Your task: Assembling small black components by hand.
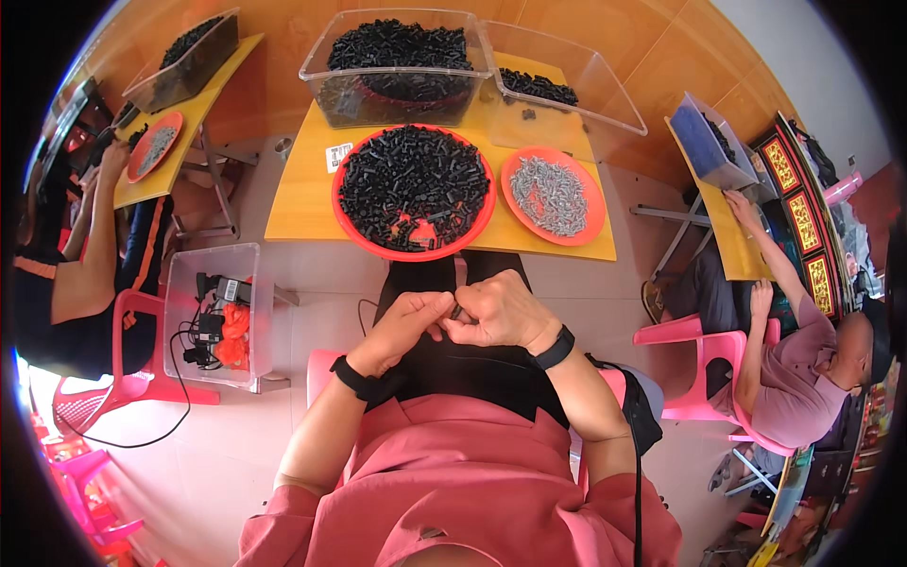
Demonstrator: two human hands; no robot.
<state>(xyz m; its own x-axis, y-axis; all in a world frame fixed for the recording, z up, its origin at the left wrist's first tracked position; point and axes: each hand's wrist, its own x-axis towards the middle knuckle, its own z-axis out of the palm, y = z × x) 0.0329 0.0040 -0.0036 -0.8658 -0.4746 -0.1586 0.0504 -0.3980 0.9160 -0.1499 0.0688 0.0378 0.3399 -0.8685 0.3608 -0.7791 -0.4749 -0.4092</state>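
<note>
Above my lap, just short of the table's front edge, my two hands meet with fingertips together. My left hand [408, 326] is closed in a pinch, thumb and forefinger pressed against the fingers of the other hand. My right hand [498, 310] is closed too, its fingers curled inward. A bit of something dark shows between them, too small and covered to name. Nearest to them on the table stands a red round tray [491, 203] heaped with small black plastic parts [406, 184]. To its right lies an orange-red plate [590, 203] of small grey screw-like pieces [548, 194].
On the yellow table [298, 208], a clear bin [378, 99] of black parts and another clear bin [614, 90] stand behind. A clear box [213, 373] with cables and adapters is at left. People sit at the left table [189, 104] and right table [723, 227].
</note>
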